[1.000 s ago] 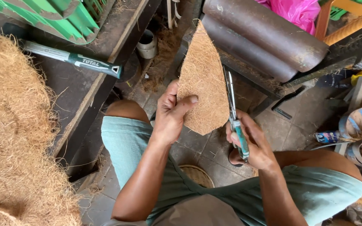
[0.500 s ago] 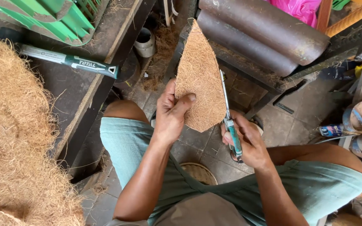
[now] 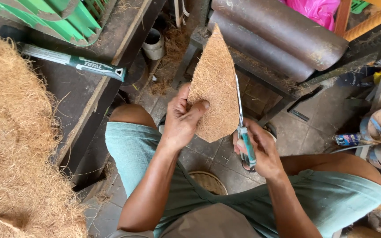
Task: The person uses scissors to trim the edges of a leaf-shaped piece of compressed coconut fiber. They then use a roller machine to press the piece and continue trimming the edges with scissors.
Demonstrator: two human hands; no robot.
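Note:
A flat, leaf-shaped piece of brown coconut-fibre mat [image 3: 214, 88] stands upright in front of me, pointed at top and bottom. My left hand [image 3: 182, 117] grips its lower left edge, thumb across the front. My right hand [image 3: 261, 147] holds scissors [image 3: 244, 136] with a teal handle. Their long blades run up along the mat's right edge, touching it. My knees in teal shorts are below.
A big heap of loose coconut fibre [image 3: 16, 141] fills the left. A hand tool with a teal and black handle [image 3: 73, 61] lies on the dark wooden bench [image 3: 80, 101]. Rusty metal rollers [image 3: 278, 37] are behind the mat. A small woven basket [image 3: 208, 181] sits on the tiled floor.
The mat piece and both hands have shifted slightly left and up in view. The scissors have moved closer in along the mat's right edge.

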